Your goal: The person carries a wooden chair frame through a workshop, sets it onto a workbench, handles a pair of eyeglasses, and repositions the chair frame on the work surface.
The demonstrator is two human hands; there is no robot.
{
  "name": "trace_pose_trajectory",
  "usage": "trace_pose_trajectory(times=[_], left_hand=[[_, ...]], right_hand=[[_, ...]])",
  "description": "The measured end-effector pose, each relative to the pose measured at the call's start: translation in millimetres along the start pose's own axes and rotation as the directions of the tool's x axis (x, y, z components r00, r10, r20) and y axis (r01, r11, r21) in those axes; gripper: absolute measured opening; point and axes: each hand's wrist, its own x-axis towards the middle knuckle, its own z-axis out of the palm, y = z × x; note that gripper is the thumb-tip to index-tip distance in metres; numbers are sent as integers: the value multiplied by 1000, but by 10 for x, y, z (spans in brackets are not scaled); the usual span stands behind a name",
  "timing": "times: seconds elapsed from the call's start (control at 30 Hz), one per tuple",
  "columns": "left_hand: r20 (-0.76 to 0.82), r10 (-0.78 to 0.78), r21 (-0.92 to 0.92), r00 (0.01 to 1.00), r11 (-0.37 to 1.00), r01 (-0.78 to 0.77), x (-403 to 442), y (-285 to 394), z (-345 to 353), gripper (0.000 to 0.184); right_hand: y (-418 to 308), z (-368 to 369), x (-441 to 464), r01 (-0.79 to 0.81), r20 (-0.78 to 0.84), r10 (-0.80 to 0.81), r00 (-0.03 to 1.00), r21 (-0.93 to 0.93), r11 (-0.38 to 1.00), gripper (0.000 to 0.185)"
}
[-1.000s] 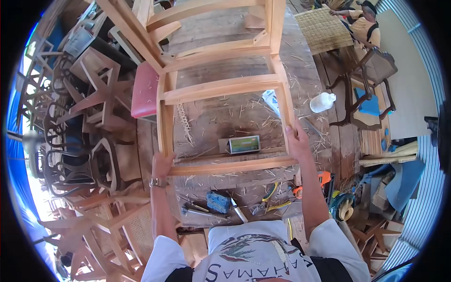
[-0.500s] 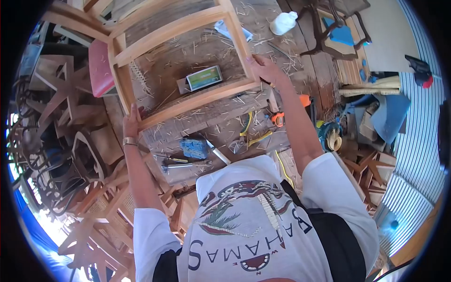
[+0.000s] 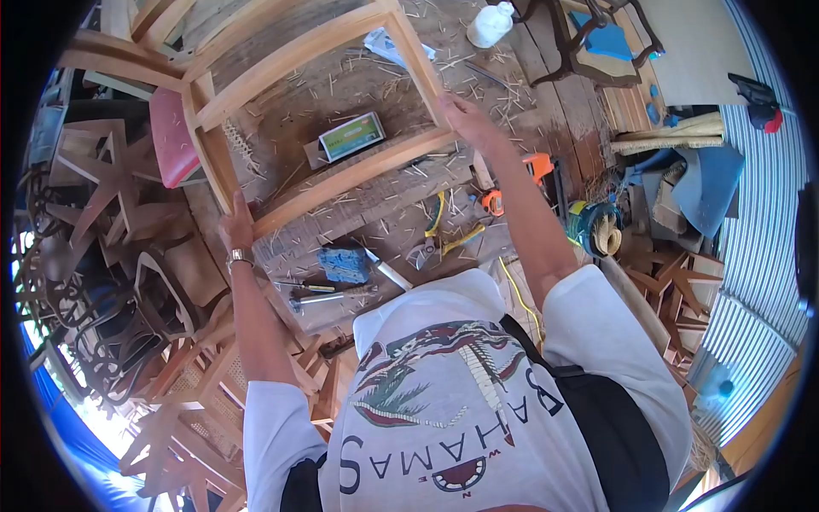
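Observation:
A wooden chair frame (image 3: 341, 183) lies tilted across the workbench, its near rail toward me. My left hand (image 3: 237, 224) is closed around the near left corner of the frame. At the near right corner, my right hand (image 3: 467, 119) grips the side piece. Through the frame's opening I see a green and white box (image 3: 351, 136) on the bench. Closer to my body are a blue sponge-like block (image 3: 344, 264), a blade with a pale handle (image 3: 388, 270) and pliers with yellow handles (image 3: 435, 243). An orange tape measure (image 3: 493, 202) sits below my right hand.
Wood slivers litter the bench (image 3: 341, 226). A white bottle (image 3: 490, 26) and a blue-white packet (image 3: 397, 47) are at the far side. Chair parts (image 3: 111, 179) crowd the left, beside a red cushion (image 3: 173, 136). A dark chair frame (image 3: 589, 72) stands at the far right.
The whole view has shifted, so the bench and its objects appear slightly up and to the left. Both hands keep hold of the chair frame at its near corners.

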Motion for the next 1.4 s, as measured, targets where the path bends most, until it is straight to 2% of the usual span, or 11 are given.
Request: trace_pose_trajectory(times=[0.17,0.27,0.37,0.47,0.57,0.67,0.87,0.97,1.17,1.27,1.4], left_hand=[[-1,13,23,1000,1000,-13,-119,215,-126,79],[-7,38,6,999,999,-38,-137,201,-107,76],[34,23,-42,999,999,-21,-78,126,-85,76],[-25,88,33,996,996,-87,114,-112,54,78],[6,63,-5,998,998,-63,34,-1,5,82],[26,28,-41,999,999,-27,-102,151,-79,88],[-16,20,63,1000,998,-19,24,24,-15,87],[12,15,29,1000,999,-15,-21,94,-45,81],[18,40,36,999,999,-40,-151,206,-111,76],[5,50,57,999,997,-50,-145,214,-105,75],[-6,44,25,999,999,-44,-165,206,-103,75]], right_hand=[[434,-215,2,-10,-167,59,984,280,960,52],[621,-372,-356,-54,-428,-140,893,-411,910,43],[939,-376,-606,2,-209,-171,963,-628,778,46],[824,-49,-845,16,-139,-242,960,-838,546,54],[992,157,-836,-51,-212,-260,942,-857,513,59],[1082,-17,-717,5,-140,-194,971,-798,603,53],[1020,-19,-784,-11,-99,-112,989,-797,603,38],[1025,41,-852,28,-130,-265,955,-855,518,38],[533,-114,-1038,150,-473,-559,681,-657,739,31],[452,61,-974,182,-308,-601,738,-767,616,29],[461,290,-844,240,-316,-555,770,-662,710,30]])
